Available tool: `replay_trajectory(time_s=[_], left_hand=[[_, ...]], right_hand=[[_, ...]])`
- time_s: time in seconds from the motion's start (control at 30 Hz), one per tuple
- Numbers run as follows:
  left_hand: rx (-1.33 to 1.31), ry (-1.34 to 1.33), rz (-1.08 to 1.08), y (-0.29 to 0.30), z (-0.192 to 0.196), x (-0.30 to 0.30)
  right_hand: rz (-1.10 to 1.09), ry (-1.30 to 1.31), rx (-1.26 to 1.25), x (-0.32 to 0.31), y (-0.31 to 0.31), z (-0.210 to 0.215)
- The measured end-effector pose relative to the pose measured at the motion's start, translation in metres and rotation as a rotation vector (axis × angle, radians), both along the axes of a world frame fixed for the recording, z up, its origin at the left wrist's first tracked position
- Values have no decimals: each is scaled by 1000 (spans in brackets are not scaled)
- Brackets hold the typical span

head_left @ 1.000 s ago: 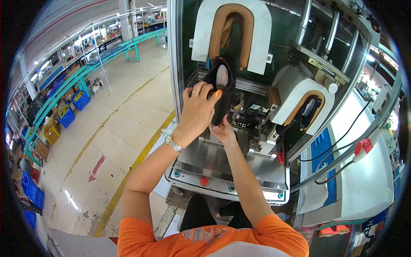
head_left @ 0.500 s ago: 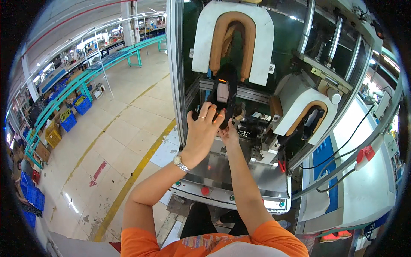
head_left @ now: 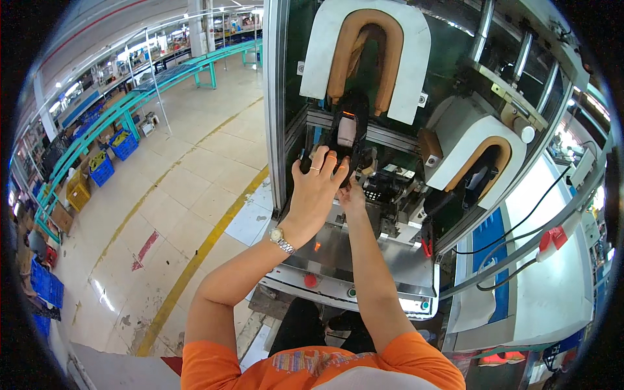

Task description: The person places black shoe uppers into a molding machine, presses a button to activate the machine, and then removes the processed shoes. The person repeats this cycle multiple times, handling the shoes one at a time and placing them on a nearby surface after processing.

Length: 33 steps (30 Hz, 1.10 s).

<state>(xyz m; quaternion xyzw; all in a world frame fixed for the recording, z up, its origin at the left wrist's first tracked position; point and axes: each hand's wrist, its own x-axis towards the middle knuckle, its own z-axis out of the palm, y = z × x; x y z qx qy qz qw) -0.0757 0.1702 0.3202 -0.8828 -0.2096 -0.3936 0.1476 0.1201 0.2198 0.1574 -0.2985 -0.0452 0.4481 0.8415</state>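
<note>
A black shoe upper [head_left: 347,130] with a pale panel points away from me at the left station of a machine. Its far end runs under a horseshoe-shaped brown pad [head_left: 340,58] in a white housing [head_left: 318,49]. My left hand [head_left: 311,195], with rings and a wristwatch, lies over the upper's near end, fingers bent onto it and thumb out to the left. Lower and to the right, my right hand [head_left: 353,197] grips the near end from beneath, its fingertips partly hidden. A second dark upper [head_left: 478,182] sits inside the right-hand pad [head_left: 481,159].
A metal shelf [head_left: 377,257] with a red button [head_left: 311,281] and green ones lies before me. Black clamp parts [head_left: 387,185] stand right of my hands. A metal post [head_left: 276,97] rises at left. Hoses and a cable with a red-wrapped part [head_left: 552,239] hang at right.
The machine sits slightly further right in the picture as the view shifts. Both hands stay on the shoe upper, with the left fingers a little more bunched over its near end.
</note>
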Motion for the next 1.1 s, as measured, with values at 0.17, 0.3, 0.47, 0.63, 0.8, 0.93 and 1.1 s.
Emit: replay_trajectory(time_s=[0.17,0.3,0.47,0.63,0.8,0.93,1.1], left_hand=[[-11,6,13,-2,-1,0],[-57,-4,-17,-3,0,-1],[-78,28,-9,-5,2,-5],[-105,16,-113,-3,5,2],[-314,-240,-370,13,-43,-39],[-733,-340,11,63,-261,-133],[-1710,-472,369,33,-345,-159]], right_hand=[[13,-44,-12,-5,-7,5],[14,8,2,-10,-8,6],[37,9,-48,-12,-6,5],[89,27,-36,11,-5,-9],[214,-412,-219,-27,-100,-22],[705,-982,-143,-50,-253,16],[381,-1177,-256,-11,-381,99]])
